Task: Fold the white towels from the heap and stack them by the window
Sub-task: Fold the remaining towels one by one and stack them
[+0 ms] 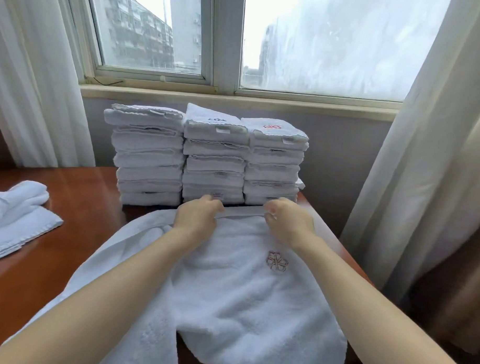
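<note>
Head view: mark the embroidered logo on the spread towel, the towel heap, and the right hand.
embroidered logo (pixel 277 261): head view, centre of the stitching.
towel heap (pixel 17 215): head view, middle of the crumpled cloth.
right hand (pixel 289 224): head view, back of the hand.

I list: two forearms, bare throughout; left hand (pixel 198 218) and right hand (pixel 287 223) bare, over the towel (pixel 243 291)

A glossy reddish-brown tabletop (pixel 77 209) bears three stacks of folded white towels (pixel 207 164) at twelve o'clock, a spread white towel (pixel 242 304) at six, and a rumpled towel heap (pixel 14 217) at nine.
</note>
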{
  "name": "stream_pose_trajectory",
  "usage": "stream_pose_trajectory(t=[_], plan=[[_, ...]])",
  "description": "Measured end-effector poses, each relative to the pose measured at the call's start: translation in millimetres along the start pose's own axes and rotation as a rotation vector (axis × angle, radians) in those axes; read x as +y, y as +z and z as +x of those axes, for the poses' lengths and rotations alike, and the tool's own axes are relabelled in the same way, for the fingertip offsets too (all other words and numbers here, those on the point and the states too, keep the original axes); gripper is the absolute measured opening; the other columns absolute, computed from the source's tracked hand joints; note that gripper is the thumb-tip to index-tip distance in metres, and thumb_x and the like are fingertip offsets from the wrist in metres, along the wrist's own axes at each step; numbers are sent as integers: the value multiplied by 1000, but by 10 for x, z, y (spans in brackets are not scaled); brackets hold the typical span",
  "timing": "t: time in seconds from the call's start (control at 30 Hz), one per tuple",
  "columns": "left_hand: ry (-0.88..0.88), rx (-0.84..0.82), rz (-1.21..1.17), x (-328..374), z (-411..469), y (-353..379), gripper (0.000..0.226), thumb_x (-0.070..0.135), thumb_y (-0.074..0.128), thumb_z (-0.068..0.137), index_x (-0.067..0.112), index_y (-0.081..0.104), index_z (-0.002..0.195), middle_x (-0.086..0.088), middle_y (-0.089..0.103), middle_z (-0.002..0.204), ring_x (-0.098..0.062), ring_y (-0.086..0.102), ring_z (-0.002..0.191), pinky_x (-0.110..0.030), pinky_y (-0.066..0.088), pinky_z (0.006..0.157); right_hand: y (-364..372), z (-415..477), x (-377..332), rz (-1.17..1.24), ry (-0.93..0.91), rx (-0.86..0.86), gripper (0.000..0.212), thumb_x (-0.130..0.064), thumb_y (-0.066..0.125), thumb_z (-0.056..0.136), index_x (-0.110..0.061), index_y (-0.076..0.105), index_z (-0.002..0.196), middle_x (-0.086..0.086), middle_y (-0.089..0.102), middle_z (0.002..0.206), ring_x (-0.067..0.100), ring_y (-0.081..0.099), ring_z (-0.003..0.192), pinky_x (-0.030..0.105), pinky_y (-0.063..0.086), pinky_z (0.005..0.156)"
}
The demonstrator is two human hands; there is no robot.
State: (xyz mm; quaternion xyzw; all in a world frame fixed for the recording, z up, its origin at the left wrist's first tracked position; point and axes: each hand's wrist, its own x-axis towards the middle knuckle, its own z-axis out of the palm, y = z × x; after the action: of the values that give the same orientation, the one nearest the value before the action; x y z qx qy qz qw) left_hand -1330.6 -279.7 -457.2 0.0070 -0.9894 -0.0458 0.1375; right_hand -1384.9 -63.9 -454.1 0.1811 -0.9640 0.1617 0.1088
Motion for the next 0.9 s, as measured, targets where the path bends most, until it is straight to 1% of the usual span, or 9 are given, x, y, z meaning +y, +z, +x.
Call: stream_pose_trajectory(t=[0.07,0.13,0.27,0.37,0.5,0.67,0.77,0.87,0.9], plan=[[-6,10,55,-25,41,78,35,15,47,97,25,57,129,-1,56,126,-29,60,106,-35,47,79,107,77,-26,-14,16,-12,29,-23,47,94,-24,65,118,-3,59,118,30,54,111,34,48,83],[-23,38,96,-60,75,143,30,18,43,98,22,60,123,-2,59,118,-29,61,100,-35,48,75,219,118,-49,-39,17,-10,34,-26,49,92,-28,63,124,-3,59,121,31,54,112,36,49,84],[-33,59,122,-163,159,203,28,25,42,101,22,65,116,-1,62,111,-28,63,95,-34,50,73,352,162,-43,-18,31,51,34,-31,52,92,-33,64,123,-3,58,120,28,56,108,37,47,83],[-7,51,134,-190,177,229,29,29,43,102,20,67,116,-2,61,111,-28,64,93,-33,52,72,359,182,-23,-40,34,64,28,-31,51,93,-29,66,117,-2,59,117,31,58,103,36,49,82],[13,56,105,-216,157,251,33,38,44,102,20,68,117,-1,60,110,-26,64,93,-31,48,69,356,212,-53,-149,-3,70,25,-27,46,96,-22,67,110,0,60,112,32,60,95,33,49,73],[29,107,140,-218,108,277,38,35,36,104,18,69,112,-1,60,107,-24,61,93,-31,49,70,364,269,-97,-220,-22,62,26,-27,44,98,-22,67,110,-1,62,113,28,63,97,31,43,68],[33,143,73,-233,77,302,38,38,40,103,17,71,109,-1,62,106,-23,61,92,-34,48,68,370,264,-84,-213,-25,76,26,-26,43,99,-20,66,109,-2,63,113,28,63,95,32,44,67],[29,187,23,-245,79,316,35,42,48,100,18,73,106,-1,64,104,-24,63,91,-32,44,65,330,261,-102,-148,-34,164,26,-26,38,103,-15,62,105,0,64,107,33,62,85,32,37,60],[22,201,-3,-242,81,315,34,42,50,98,18,73,105,-2,64,103,-25,63,90,-32,44,65,303,266,-122,-114,-29,192,25,-26,38,104,-14,59,104,1,64,106,34,61,82,32,38,59]])
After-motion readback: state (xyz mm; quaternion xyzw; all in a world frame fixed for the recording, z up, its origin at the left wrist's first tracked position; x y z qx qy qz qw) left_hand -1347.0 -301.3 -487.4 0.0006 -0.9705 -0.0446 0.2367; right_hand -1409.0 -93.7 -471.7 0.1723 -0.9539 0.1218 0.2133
